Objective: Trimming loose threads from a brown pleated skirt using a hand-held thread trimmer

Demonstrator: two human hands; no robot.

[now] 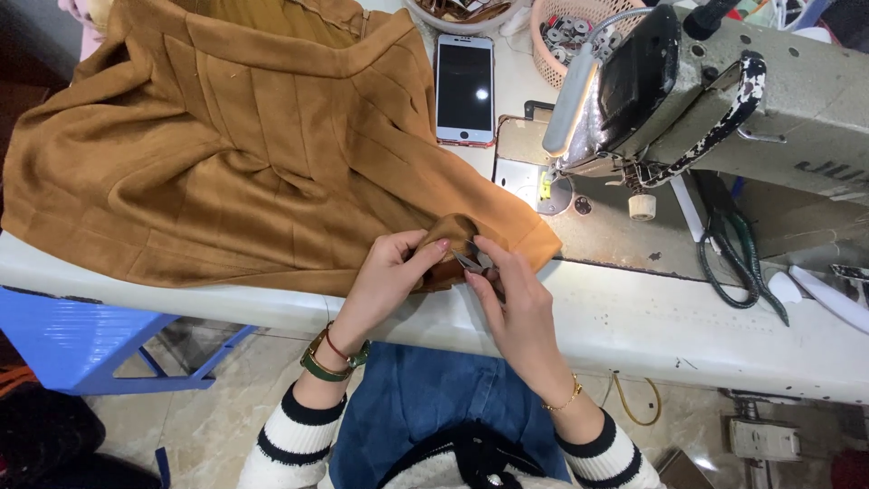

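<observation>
Hands at a brown garment beside a sewing machine (724, 100).
Left hand (385, 276) pinches the brown fabric (253, 154); right hand (516, 303) grips small snips (471, 261) against it.

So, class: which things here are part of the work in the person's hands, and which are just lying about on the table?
In use:
left hand pinching the brown garment
right hand holding small snips at the garment's folded edge

Lying about:
phone
sewing machine
green-handled scissors
pink basket
white bowl
blue stool
</observation>
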